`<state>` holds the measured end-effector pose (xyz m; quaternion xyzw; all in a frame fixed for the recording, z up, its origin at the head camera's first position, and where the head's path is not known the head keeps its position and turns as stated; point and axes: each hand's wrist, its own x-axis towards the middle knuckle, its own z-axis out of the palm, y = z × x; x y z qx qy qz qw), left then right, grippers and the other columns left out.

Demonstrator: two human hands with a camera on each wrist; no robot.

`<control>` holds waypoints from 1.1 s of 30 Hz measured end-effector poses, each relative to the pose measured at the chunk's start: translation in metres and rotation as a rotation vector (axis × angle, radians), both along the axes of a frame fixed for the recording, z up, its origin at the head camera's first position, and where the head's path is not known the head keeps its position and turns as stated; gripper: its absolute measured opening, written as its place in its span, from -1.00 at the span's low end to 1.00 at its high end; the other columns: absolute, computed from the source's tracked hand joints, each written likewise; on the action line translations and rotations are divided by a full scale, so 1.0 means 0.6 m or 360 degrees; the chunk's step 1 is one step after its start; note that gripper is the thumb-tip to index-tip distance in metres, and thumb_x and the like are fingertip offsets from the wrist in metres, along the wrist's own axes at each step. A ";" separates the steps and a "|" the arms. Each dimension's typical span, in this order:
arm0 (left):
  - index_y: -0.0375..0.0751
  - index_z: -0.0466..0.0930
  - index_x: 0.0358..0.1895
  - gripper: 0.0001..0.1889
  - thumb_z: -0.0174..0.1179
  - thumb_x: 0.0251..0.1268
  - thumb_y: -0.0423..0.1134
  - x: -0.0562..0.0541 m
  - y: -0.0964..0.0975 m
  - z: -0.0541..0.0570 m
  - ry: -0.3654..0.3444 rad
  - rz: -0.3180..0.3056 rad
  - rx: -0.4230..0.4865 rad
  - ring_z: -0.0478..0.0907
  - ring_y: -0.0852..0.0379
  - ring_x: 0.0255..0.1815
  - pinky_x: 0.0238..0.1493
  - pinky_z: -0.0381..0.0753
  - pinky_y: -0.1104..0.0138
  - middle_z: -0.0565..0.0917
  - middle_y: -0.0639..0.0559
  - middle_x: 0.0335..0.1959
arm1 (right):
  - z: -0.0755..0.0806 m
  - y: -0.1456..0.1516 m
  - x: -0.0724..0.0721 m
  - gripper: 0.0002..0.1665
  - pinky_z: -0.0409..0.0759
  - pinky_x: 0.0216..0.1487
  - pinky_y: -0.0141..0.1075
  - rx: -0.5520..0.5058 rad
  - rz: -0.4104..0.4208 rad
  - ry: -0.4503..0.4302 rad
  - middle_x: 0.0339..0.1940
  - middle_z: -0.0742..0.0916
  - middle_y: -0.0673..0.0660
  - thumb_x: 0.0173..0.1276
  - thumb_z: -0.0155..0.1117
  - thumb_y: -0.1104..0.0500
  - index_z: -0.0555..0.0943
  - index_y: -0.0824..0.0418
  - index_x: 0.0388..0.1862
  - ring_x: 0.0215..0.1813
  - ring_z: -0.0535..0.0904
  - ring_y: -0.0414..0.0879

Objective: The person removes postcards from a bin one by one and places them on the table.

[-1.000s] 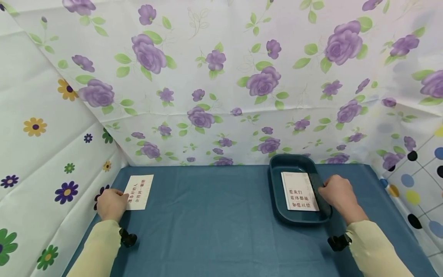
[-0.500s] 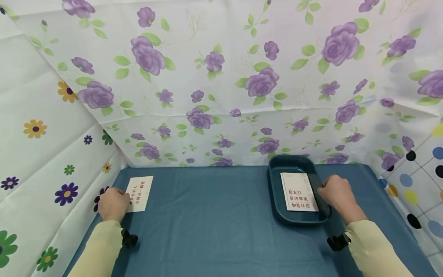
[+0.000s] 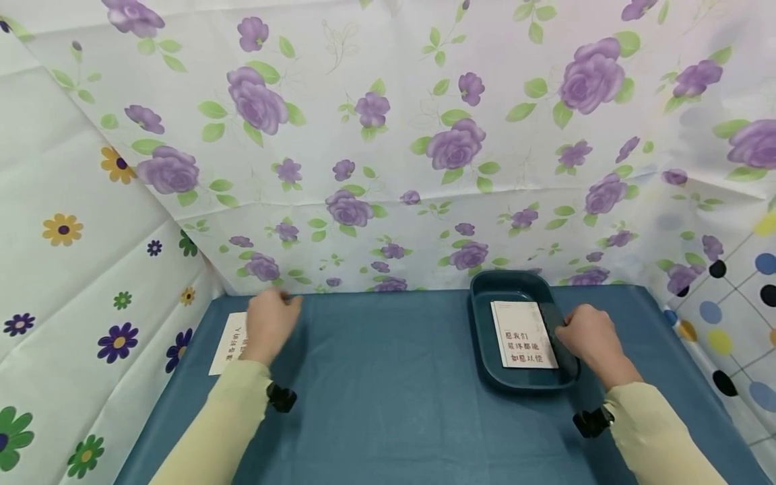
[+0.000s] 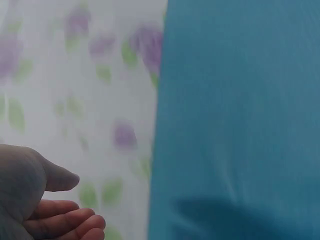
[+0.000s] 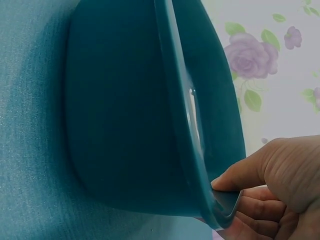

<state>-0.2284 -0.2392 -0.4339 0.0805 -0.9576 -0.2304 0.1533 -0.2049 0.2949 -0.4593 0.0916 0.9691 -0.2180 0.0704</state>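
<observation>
Since half a second ago the person's left hand (image 3: pixel 271 327) has left the edge of the white rectangular card with reddish printed characters (image 3: pixel 228 345) and swung right and farther back, towards the rear edge of the smooth blue table cover (image 3: pixel 376 384). That card lies flat at the far left of the table in nearly the same place; the left hand and wrist now cover its right part in the head view.

The left hand has hold of nothing: its wrist view shows the thumb apart from loosely bent fingers, with a gap between. Its fingertips are blurred in the head view.

The right hand (image 3: pixel 591 340) has not shifted; it pinches the right-hand rim of the deep, glossy dark teal tray with rounded corners (image 3: pixel 516 291) — thumb on the upper side, fingers curled beneath. The tray stands on the table at the right, near the back. Inside it lies a second white card with reddish print (image 3: pixel 524 335), a doubled edge showing along its left side.

Both forearms wear pale yellow sleeves (image 3: pixel 212 421), each with a small black device (image 3: pixel 281 397) at the wrist. Behind the table hangs a white cloth printed with purple roses and green leaves (image 3: pixel 345 155).
</observation>
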 end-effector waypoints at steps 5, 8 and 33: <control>-0.23 0.66 -0.13 -0.65 0.15 0.27 -0.01 -0.008 0.106 0.020 -0.0033 -0.0160 0.0147 0.63 0.13 -0.53 -0.49 0.59 0.23 0.72 -0.08 -0.42 | 0.003 -0.002 0.000 -0.51 0.05 -0.68 -0.36 0.0001 0.0002 -0.0018 -0.81 0.10 -0.08 0.23 0.05 0.23 0.13 0.03 -0.83 -0.73 -0.02 -0.22; -0.20 0.68 -0.17 -0.64 0.14 0.28 0.03 -0.008 0.172 0.026 -0.0042 -0.0241 0.0208 0.59 0.19 -0.60 -0.52 0.57 0.27 0.70 -0.04 -0.50 | 0.003 -0.002 -0.001 -0.50 0.06 -0.68 -0.36 0.0005 0.0004 -0.0032 -0.82 0.11 -0.08 0.23 0.05 0.23 0.13 0.03 -0.84 -0.74 -0.02 -0.23; -0.21 0.61 -0.37 -0.72 0.17 0.26 -0.04 0.040 0.551 -0.034 -0.0339 -0.0787 0.0566 0.36 0.19 -0.87 -0.77 0.34 0.38 0.48 0.05 -0.77 | -0.003 -0.002 -0.001 -0.51 0.06 -0.69 -0.35 0.0021 -0.0026 0.0008 -0.83 0.12 -0.08 0.20 0.05 0.26 0.13 0.03 -0.85 -0.74 -0.02 -0.22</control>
